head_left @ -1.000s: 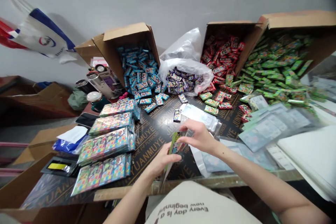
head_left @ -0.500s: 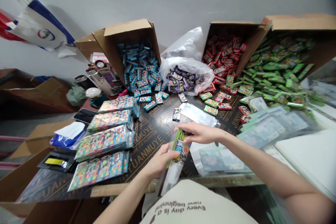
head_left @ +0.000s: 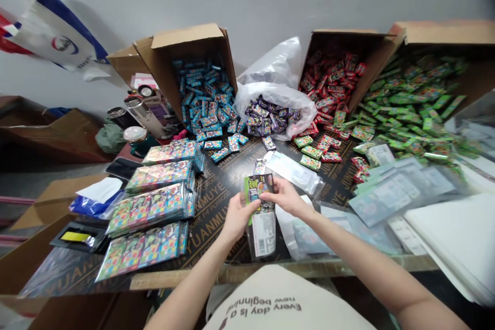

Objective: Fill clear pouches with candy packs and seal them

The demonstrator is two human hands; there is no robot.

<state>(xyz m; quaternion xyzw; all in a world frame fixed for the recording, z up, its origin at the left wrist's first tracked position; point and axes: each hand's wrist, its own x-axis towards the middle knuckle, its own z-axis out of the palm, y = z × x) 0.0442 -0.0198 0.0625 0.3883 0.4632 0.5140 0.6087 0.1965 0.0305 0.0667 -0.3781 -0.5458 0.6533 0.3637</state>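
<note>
My left hand (head_left: 236,215) and my right hand (head_left: 284,196) both grip a clear plastic pouch (head_left: 261,223) held upright over the table's near edge. A green packet (head_left: 254,191) sits in the pouch's upper part, and a white barcode label shows lower down. My left fingers pinch the pouch's left side, while my right fingers pinch it near the top right. A lone purple packet (head_left: 259,166) lies on the dark table (head_left: 222,188) just beyond the pouch.
Open boxes at the back spill blue packets (head_left: 204,105), red packets (head_left: 332,85) and green packets (head_left: 410,98); a plastic bag (head_left: 276,90) holds purple ones. Filled pouch stacks (head_left: 154,211) lie at left, empty clear pouches (head_left: 394,185) at right, flasks (head_left: 145,116) at the back left.
The pouch has turned from edge-on to facing me and has been lifted farther from me. Both hands came closer together on it, and the green packet now sits fully inside.
</note>
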